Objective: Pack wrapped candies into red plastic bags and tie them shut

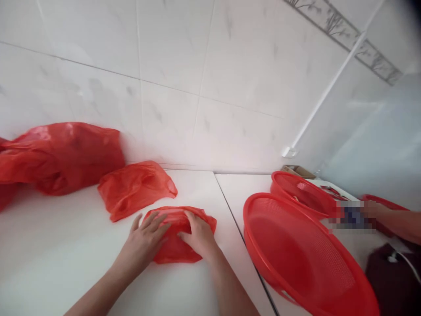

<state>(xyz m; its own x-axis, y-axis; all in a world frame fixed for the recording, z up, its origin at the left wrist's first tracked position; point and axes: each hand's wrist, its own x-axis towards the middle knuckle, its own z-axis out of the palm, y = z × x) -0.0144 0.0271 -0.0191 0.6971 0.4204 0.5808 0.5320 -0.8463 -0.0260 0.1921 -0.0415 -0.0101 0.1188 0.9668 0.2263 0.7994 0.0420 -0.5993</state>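
Observation:
A flattened red plastic bag (179,250) lies on the white table in front of me. My left hand (146,237) rests on its left side with the fingers spread. On the bag's right side is my right hand (199,237), thumb and index finger apart; its other fingers are mostly hidden. Just behind, to the left, sits a second crumpled red plastic bag (136,186), touched by neither hand.
Larger bulging red plastic bags (75,153) lie at the far left against the tiled wall (171,123). To the right stand a large red plastic basket (279,254) and another red basket (296,186). A co-worker's arm (399,221) reaches in at the right edge.

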